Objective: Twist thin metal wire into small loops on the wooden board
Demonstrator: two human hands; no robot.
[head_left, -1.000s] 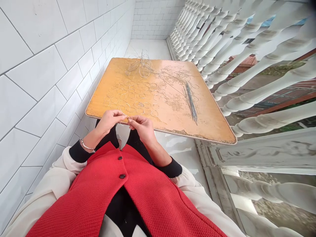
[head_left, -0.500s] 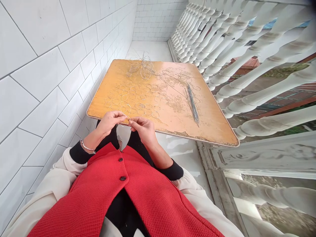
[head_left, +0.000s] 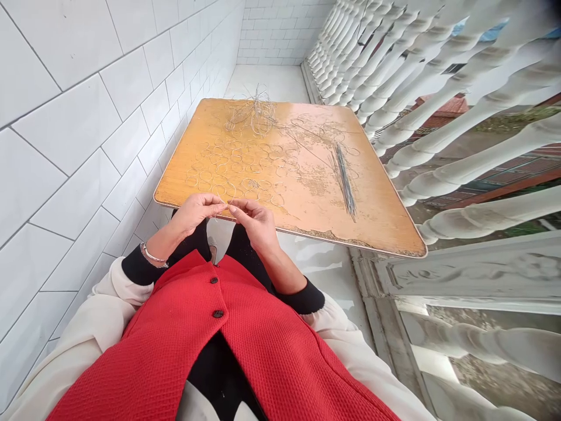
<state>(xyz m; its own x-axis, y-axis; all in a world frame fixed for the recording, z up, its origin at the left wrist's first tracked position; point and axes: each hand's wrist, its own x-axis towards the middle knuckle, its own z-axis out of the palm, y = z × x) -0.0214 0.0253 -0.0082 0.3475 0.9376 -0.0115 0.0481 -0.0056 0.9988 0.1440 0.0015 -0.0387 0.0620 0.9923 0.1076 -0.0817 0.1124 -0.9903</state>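
Observation:
Between my two hands, over the table's near edge, is a thin wire loop. My left hand pinches it between thumb and fingers. Close beside, the fingertips of my right hand are pinched on the same wire, almost touching the left ones. Just beyond, several thin wire rings lie spread across the left half of the worn wooden table. The wire's ends are hidden by my fingers.
A tangled bunch of wire stands at the table's far side. Toward the right lies a bundle of straight wires. A white tiled wall runs along the left, and a white balustrade along the right.
My fingertips have drawn closer together on the wire loop. The view has shifted slightly; the things on the table lie as before.

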